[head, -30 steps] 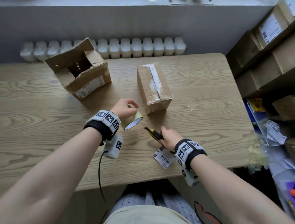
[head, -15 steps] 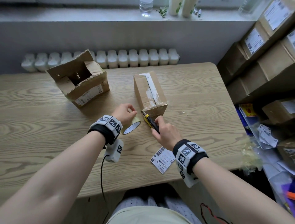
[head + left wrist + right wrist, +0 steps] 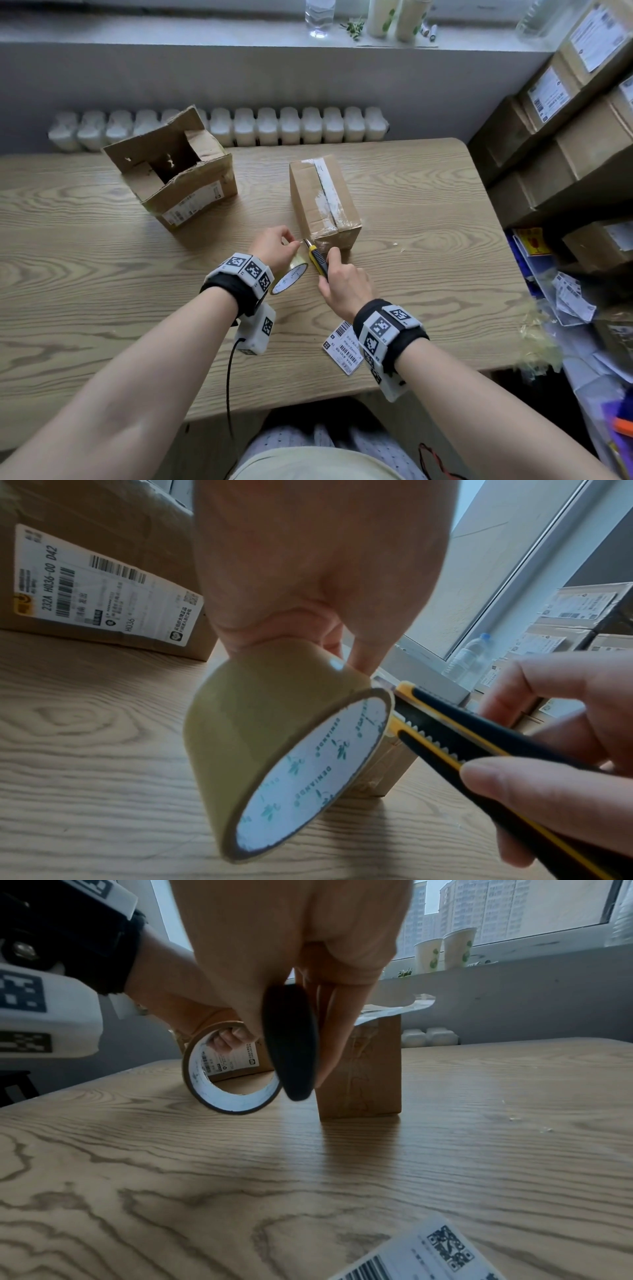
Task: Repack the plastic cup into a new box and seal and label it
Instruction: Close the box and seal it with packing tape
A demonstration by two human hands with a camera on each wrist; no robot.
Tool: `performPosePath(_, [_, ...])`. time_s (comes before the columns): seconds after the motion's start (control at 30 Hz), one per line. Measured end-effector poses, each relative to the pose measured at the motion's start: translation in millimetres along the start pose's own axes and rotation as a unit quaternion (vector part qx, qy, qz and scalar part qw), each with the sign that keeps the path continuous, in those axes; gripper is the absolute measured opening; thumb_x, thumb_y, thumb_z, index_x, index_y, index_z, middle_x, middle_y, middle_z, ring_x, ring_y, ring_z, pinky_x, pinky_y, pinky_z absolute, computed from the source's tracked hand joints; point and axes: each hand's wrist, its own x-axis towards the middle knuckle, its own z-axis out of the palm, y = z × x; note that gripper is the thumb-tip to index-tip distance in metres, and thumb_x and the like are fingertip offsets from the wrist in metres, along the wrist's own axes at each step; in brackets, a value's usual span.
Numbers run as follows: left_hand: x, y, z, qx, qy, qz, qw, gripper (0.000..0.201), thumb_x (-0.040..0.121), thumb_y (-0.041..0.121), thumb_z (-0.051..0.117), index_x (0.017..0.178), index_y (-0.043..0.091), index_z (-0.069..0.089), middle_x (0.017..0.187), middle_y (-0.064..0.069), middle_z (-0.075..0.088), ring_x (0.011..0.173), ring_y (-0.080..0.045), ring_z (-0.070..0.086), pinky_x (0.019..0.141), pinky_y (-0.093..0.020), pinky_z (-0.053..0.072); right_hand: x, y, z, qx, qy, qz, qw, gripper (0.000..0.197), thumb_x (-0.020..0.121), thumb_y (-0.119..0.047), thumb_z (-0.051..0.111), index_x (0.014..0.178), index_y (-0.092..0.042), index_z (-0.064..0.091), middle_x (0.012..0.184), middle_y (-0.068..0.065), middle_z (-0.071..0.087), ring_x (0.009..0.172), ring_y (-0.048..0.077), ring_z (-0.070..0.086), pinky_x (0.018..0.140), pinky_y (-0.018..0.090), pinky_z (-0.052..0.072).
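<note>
I'm on the sealing step here: my left hand [image 3: 274, 247] grips the roll of tape [image 3: 289, 277], fingers curled through its core, tilted just off the desk [image 3: 102, 274] beside the near end of the closed box [image 3: 325, 202]. My right hand [image 3: 344, 282] is wrapped round the yellow-and-black knife [image 3: 317, 258], thumb along the handle, tip pointing at the gap between roll and box. The plastic cup itself I can't see; by my reckoning it sits inside that taped box.

To do this cleanly, I'd want the strip between roll and box taut, the blade crossing it close to the cardboard, cutting away from my left fingers, which sit very near the tip. Whether the blade touches tape yet, I can't tell. A white strip [image 3: 394, 1010] stands loose off the box's top edge and will want pressing down.

Room looks fair: bare desk to the right of the box and in front of me. The loose label [image 3: 342, 347] lies near my right wrist by the desk's front edge, easy to sweep off. The opened old box [image 3: 178, 174] stands well apart on the left, out of the way
</note>
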Motion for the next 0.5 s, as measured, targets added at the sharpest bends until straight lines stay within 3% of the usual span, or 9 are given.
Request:
performPosePath(0.17, [0.6,1.8,3.0,0.021,0.000,0.004,1.000,0.015,0.090,0.029,0.056,0.094,0.016,0.061,0.088,-0.003,0.063,0.079,-0.019,0.059,0.068,-0.029,0.045,-0.6,-2.6,-2.5,-0.058,-0.018,-0.011,0.998,0.036,0.095,-0.016,0.042,0.127,-0.003,0.032,0.094,0.017,0.067,0.083,0.038,0.063,0.060,0.034,0.033])
performPosePath(0.37, [1.4,4.5,6.5,0.036,0.001,0.000,0.999,0.016,0.091,0.030,0.055,0.096,0.016,0.061,0.091,-0.003,0.062,0.082,-0.020,0.059,0.068,-0.030,0.045,-0.7,-3.9,-5.1,-0.106,-0.032,-0.017,0.994,0.034,0.090,0.002,0.040,0.124,-0.003,0.034,0.094,0.017,0.068,0.084,0.038,0.064,0.060,0.035,0.033])
performPosePath(0.5, [3.0,4.9,7.7,0.049,0.002,-0.006,0.999,0.017,0.091,0.030,0.054,0.098,0.016,0.061,0.096,-0.004,0.064,0.087,-0.022,0.059,0.073,-0.031,0.046,-0.2,-10.2,-9.0,-0.112,-0.047,-0.013,0.993,0.033,0.090,0.003,0.040,0.122,-0.004,0.035,0.099,0.016,0.067,0.089,0.038,0.063,0.061,0.036,0.033])
